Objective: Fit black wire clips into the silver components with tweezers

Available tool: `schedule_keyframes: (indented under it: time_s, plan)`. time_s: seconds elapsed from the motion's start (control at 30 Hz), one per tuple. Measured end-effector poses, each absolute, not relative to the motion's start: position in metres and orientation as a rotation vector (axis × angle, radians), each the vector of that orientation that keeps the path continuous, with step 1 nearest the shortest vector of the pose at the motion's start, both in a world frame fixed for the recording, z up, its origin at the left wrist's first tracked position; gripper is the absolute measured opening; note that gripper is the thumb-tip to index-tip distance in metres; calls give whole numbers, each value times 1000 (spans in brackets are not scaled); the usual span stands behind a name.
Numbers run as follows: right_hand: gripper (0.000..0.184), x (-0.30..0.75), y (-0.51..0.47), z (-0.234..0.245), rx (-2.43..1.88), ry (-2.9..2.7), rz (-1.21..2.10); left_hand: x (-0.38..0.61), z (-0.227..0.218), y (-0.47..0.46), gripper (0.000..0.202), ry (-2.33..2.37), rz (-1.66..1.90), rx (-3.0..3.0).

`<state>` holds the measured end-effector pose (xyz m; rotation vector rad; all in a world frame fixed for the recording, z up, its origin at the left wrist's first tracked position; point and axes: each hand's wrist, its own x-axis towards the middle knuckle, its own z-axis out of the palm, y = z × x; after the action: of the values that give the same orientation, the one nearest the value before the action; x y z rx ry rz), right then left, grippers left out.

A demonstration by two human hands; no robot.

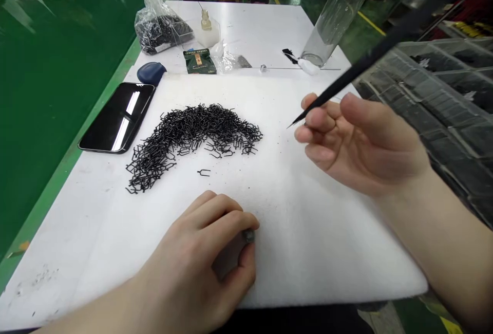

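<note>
My left hand (208,246) rests low on the white foam sheet, its thumb and index finger pinching a small dark grey piece (249,235) whose kind I cannot make out. Raised over the right side of the sheet, my right hand (358,144) holds black fine-pointed tweezers (346,79); their tip points down and left. A curved heap of small black fork-shaped wire parts (200,128) spreads across the sheet beyond my left hand. One single fork-shaped part (204,172) lies apart, between the heap and my left hand.
A phone (117,118) and a dark blue object (150,73) lie left of the heap. Behind are a plastic bag of black parts (162,31), a small bottle (206,20), a green packet (199,61) and a clear cylinder (327,25). Grey bins (427,97) stand right.
</note>
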<state>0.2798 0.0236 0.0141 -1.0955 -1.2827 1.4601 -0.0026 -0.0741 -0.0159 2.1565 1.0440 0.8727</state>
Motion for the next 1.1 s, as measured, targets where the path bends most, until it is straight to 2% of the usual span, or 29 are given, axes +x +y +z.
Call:
schedule_keyframes:
  time_s: [0.13,0.27,0.47,0.63,1.1]
  plan:
    - [17,266,10,1,-1026,-1415,1439,-3,-22,-77,25,1044,882,2147]
    - [9,256,0,-2,-996,-1544,1440,-3,-21,-74,19,1061,871,2162]
    - [19,258,-1,-8,-1013,-1896,1079,-1,-8,-69,13,1064,747,2165]
    - [24,261,-4,-12,-1047,-1986,942,0,-6,-74,11,1078,703,2145]
    - [20,266,-7,-14,-1123,-1998,967,0,-8,-73,12,1067,665,2159]
